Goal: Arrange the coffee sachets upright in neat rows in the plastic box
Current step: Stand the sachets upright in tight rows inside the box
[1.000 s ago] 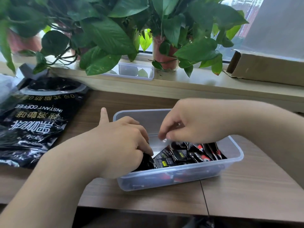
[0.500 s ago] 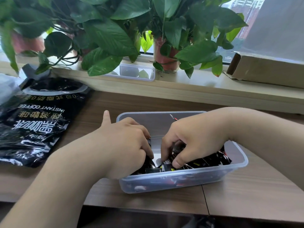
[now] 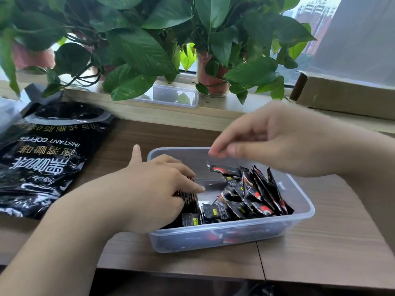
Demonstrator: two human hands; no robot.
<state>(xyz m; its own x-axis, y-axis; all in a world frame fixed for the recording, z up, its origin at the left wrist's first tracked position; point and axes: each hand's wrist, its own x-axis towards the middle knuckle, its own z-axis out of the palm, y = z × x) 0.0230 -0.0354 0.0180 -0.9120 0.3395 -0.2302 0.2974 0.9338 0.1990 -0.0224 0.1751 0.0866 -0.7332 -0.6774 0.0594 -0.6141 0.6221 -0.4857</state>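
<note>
A clear plastic box (image 3: pixel 303 218) sits on the wooden desk in front of me. Black and red coffee sachets (image 3: pixel 254 197) lean in a loose row in its right half, and a few lie flat near the front wall. My left hand (image 3: pixel 158 189) is inside the left end of the box, its fingers closed over a bundle of upright sachets (image 3: pixel 188 199). Above the back of the box hovers my right hand (image 3: pixel 267 139), whose fingertips pinch the top edge of a single sachet (image 3: pixel 223 169) hanging below them.
A large black instant coffee bag (image 3: pixel 40 159) lies open on the desk to the left. On the windowsill behind stand leafy potted plants (image 3: pixel 136 45), a small clear container (image 3: pixel 175 97) and a cardboard box (image 3: pixel 346 97). A desk seam runs under the box's right side.
My right hand has lifted out of the sachet pile, up and back, with one sachet pinched in its fingers. The left hand has stayed on the bundle at the left end.
</note>
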